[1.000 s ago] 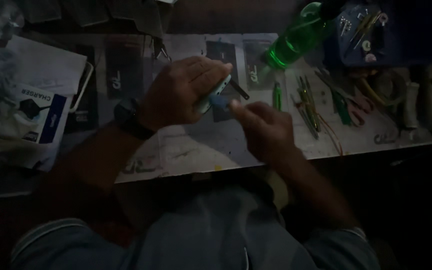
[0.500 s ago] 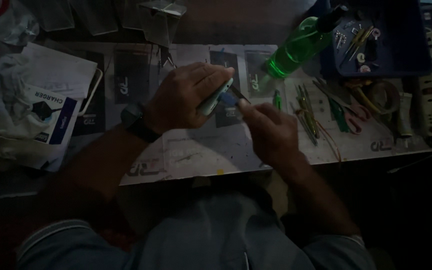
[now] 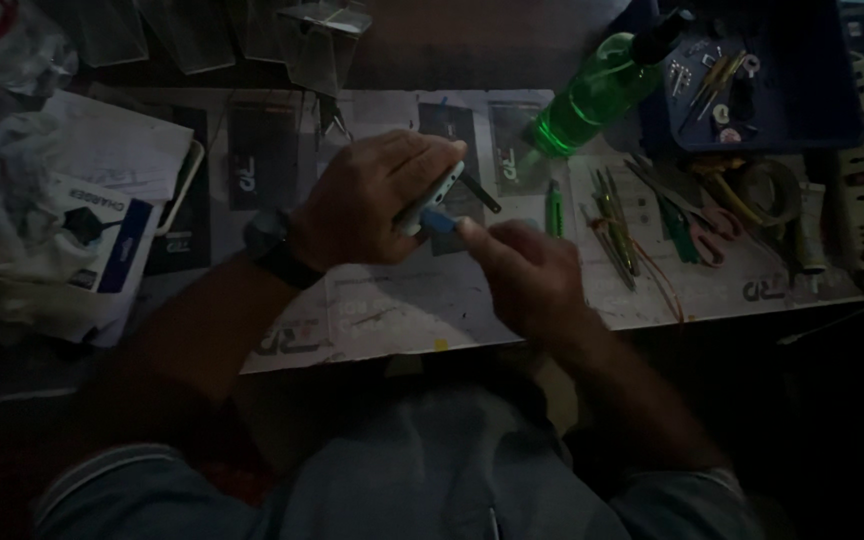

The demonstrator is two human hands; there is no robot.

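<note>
Both hands meet mid-bench: left hand (image 3: 367,200) clamps the slim phone (image 3: 430,197) on edge, right hand (image 3: 522,270) pinching a blue pick (image 3: 439,222), now moved just under it, prying underway.

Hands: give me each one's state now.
Left hand: closed around a phone.
Right hand: pinching a small blue tool at the phone's edge.
</note>
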